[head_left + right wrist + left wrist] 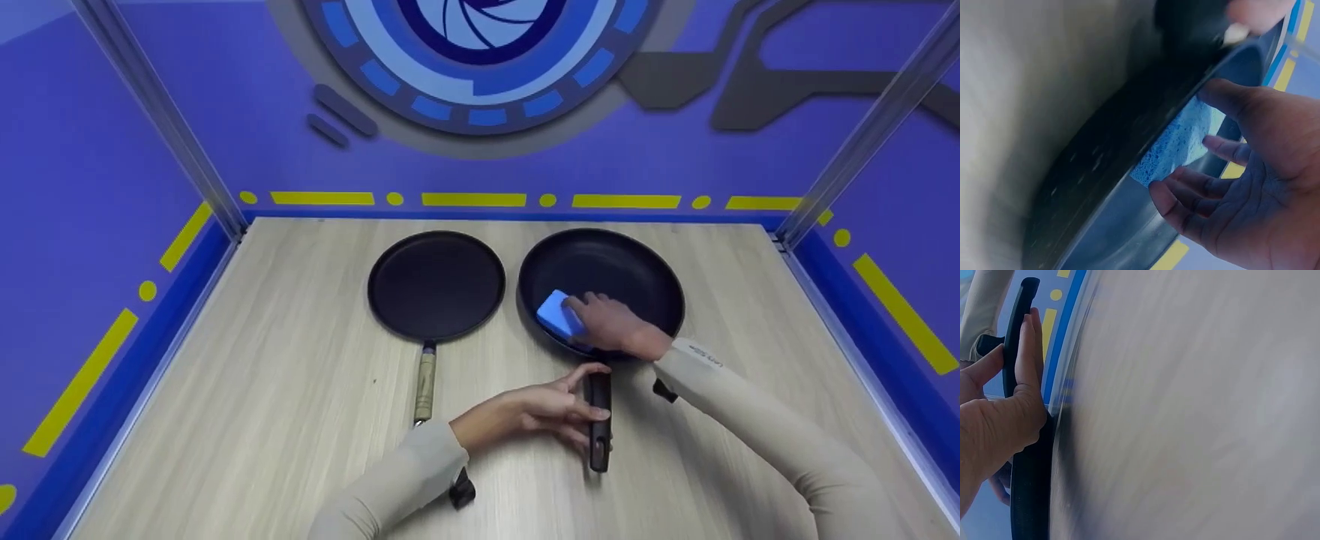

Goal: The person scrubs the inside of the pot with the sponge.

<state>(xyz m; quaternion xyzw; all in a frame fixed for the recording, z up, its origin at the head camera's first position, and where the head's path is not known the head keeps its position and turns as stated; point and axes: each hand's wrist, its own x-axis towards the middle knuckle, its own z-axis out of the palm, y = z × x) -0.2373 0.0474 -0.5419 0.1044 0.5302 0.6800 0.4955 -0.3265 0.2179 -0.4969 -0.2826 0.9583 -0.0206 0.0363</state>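
Observation:
A deep black frying pan (622,262) sits on the right of the table, its dark handle (599,431) pointing toward me. My left hand (551,409) grips that handle between thumb and fingers; the left wrist view shows the hand (1005,422) beside the pan's dark side. Inside the pan, at its near left wall, my right hand (611,322) holds a blue sponge (559,313). In the right wrist view, thumb and fingertips of the hand (1264,163) pinch the porous sponge (1176,143) just inside the rim.
Left of the frying pan lies a flat black griddle pan (436,285) with a wooden handle (424,386) toward me. Both rest on a light wood table (300,360). Blue printed panels (480,172) enclose the back and sides, with metal posts at the corners.

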